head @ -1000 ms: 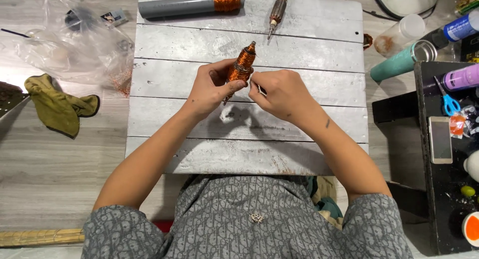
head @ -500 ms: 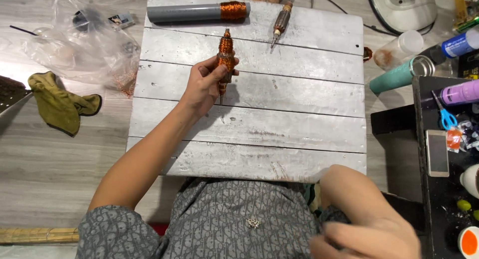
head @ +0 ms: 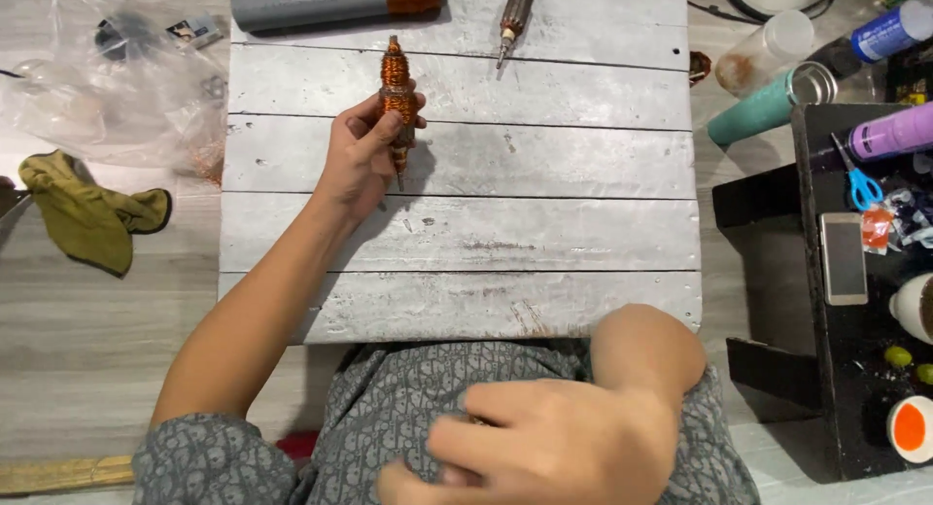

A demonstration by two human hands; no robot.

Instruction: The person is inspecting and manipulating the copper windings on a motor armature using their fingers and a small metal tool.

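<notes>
— Only one view: head-worn, looking straight down on the white plank board (head: 544, 165)?
— Yes, fairly close, facing forward over lap; floor at left, black shelf (head: 836, 369) at right edge.

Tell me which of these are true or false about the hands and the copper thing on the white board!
1. The left hand holds the copper-wound rotor. True.
2. The right hand is touching the rotor. False: it rests against the grey shirt, away from the board.
3. A grey tube wrapped with copper wire lies at the top of the white plank board. True.
4. The blue scissors lie on the white board. False: they lie on the black stand at the right.
</notes>
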